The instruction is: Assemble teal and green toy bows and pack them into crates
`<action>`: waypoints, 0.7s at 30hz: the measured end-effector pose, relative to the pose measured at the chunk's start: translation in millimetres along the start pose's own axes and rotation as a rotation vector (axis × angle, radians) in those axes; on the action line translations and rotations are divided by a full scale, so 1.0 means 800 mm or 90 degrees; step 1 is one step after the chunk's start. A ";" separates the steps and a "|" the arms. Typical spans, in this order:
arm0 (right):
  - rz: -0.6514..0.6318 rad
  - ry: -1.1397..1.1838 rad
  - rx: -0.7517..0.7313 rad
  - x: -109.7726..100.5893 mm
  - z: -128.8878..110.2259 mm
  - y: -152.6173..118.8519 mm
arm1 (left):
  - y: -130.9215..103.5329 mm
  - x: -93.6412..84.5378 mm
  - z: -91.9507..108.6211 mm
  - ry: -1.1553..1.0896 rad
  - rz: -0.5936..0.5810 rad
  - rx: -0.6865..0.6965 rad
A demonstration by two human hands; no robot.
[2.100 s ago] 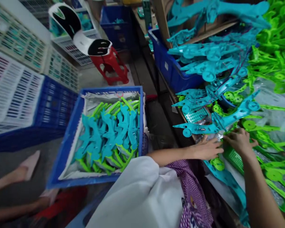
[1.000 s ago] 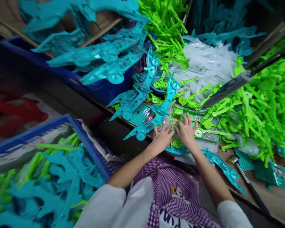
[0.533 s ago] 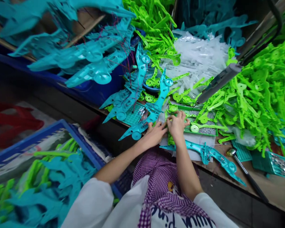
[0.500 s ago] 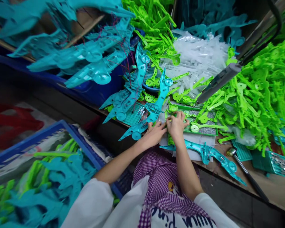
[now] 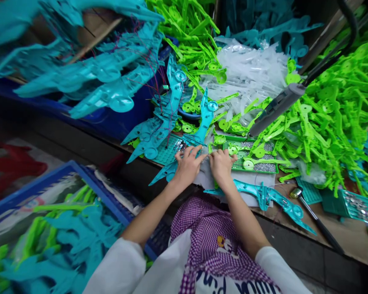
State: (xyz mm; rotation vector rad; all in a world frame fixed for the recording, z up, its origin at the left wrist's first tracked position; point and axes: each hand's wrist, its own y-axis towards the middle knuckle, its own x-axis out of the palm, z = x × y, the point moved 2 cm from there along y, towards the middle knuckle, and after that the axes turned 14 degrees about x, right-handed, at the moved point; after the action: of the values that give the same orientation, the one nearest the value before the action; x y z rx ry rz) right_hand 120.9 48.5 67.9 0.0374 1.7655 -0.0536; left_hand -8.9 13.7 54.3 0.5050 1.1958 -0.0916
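"Hands first: where are they?"

"Side by side over the near edge of the table [image 5: 357, 241], backs up, fingers bent. The left hand [image 5: 186, 166] lies across the middle of a teal plastic part [image 5: 206, 116]; the right hand [image 5: 221, 167] is just beside it, next to the left end of a green tray [image 5: 239, 161]."

"Is either one gripping?"

"Can't tell. The left's fingertips seem to touch the part, but their undersides are hidden. The right's fingers are drawn in, and whatever may be between them doesn't show."

"And the part itself?"

"On the table, left of the tray, slanting: its upper arm points toward the back, and what looks like its lower end pokes out past the left wrist."

"How would it handle?"

"Light and stiff, I'd judge, slick on its shiny faces, with the thin pointed tips likeliest to snap. Its broad middle looks the best hold, where the left hand is."

"And the arms?"

"Forearms [image 5: 149, 218] slant inward from white sleeves [image 5: 119, 265], wrists nearly straight. The right one passes over one end of a second teal part [image 5: 263, 196]."
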 end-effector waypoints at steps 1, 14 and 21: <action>-0.005 -0.013 -0.015 0.002 -0.001 -0.001 | 0.003 0.001 0.001 0.003 -0.008 -0.006; -0.012 -0.060 -0.158 0.004 0.031 -0.028 | 0.015 0.020 0.003 0.022 -0.130 0.056; -0.059 0.046 -0.201 -0.005 0.069 -0.051 | 0.021 0.013 0.005 0.022 -0.145 0.097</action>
State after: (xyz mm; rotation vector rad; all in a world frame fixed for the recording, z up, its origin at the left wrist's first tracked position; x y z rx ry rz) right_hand 173.5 4.6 61.7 -0.2744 1.8296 0.1602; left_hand 4.0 28.7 51.0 0.5032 1.2827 -0.3730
